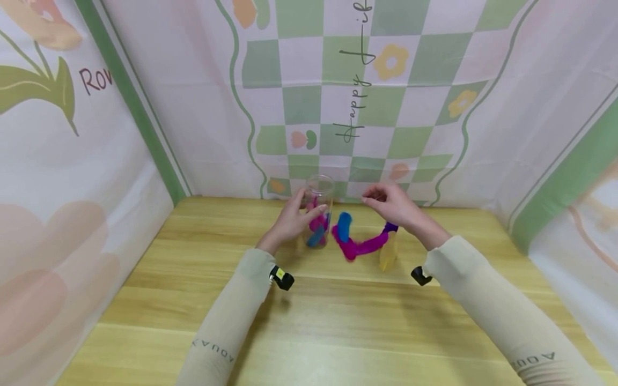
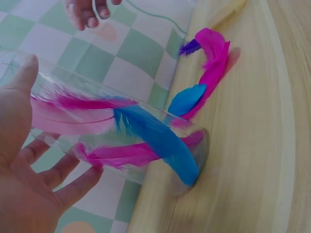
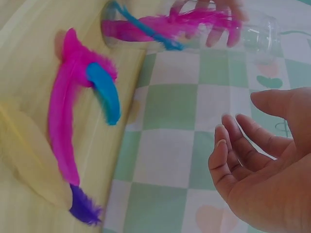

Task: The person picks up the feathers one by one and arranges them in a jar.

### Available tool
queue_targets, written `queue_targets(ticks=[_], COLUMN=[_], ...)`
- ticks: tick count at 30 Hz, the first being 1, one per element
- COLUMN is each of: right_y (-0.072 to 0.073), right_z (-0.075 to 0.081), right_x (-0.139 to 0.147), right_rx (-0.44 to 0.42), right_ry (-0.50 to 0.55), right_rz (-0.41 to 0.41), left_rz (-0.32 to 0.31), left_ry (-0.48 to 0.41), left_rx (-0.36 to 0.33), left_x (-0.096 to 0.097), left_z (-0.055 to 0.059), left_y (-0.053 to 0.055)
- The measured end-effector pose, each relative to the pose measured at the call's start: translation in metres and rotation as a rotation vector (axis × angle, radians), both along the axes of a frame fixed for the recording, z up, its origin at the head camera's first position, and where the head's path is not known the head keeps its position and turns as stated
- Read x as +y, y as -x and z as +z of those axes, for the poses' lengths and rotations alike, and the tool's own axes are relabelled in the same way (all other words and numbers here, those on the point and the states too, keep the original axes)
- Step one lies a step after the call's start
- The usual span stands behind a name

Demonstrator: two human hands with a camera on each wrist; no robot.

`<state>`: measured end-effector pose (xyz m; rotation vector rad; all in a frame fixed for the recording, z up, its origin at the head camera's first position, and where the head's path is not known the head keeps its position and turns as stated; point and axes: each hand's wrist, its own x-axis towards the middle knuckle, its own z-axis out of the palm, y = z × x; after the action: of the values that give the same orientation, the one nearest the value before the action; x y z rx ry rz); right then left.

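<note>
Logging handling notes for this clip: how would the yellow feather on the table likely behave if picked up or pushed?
The yellow feather looks thin and flat, so it is probably very light and easily nudged. Its visible central shaft suggests some springy stiffness lengthwise. A pink feather appears to meet its edge, so that one may shift too.

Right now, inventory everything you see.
Table: one, tan, foreground
Printed cloth: count unclear, multicoloured, behind table
Magenta feathers: count unclear, magenta, on table
Blue feather: one, blue, over magenta ones
Purple feather: one, purple, at their right
Yellow feather: one, yellow, beside purple
Jar: one, clear, left of these
Jar feathers: several, blue, magenta, pink, inside
Cameras: two, black, on wrists
Sleeves: two, cream, on arms
Left hand: one, bare, gripping jar
Right hand: one, bare, raised
</note>
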<state>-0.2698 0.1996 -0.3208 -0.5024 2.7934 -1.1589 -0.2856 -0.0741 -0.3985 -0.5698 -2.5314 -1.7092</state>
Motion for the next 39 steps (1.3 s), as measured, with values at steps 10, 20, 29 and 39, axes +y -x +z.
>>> queue_targets(ticks=[10, 20, 29, 39], right_y=[0.001, 0.002, 0.001, 0.000], right_z=[-0.015, -0.034, -0.055, -0.070], right_x=[0.017, 0.035, 0.046, 0.055], right_rx=[-0.003, -0.025, -0.042, 0.011], right_ry=[-0.018, -0.036, -0.045, -0.043], right_rz=[-0.031, -0.062, -0.078, -0.069], left_rz=[0.013, 0.021, 0.008, 0.017], left_ry=[0.005, 0.004, 0.006, 0.017], left_rx=[-0.009, 0.007, -0.004, -0.001], left_x=[0.001, 0.002, 0.001, 0.001], left_z=[0.000, 0.002, 0.000, -0.001], left_y=[-0.001, -0.001, 0.000, -0.001])
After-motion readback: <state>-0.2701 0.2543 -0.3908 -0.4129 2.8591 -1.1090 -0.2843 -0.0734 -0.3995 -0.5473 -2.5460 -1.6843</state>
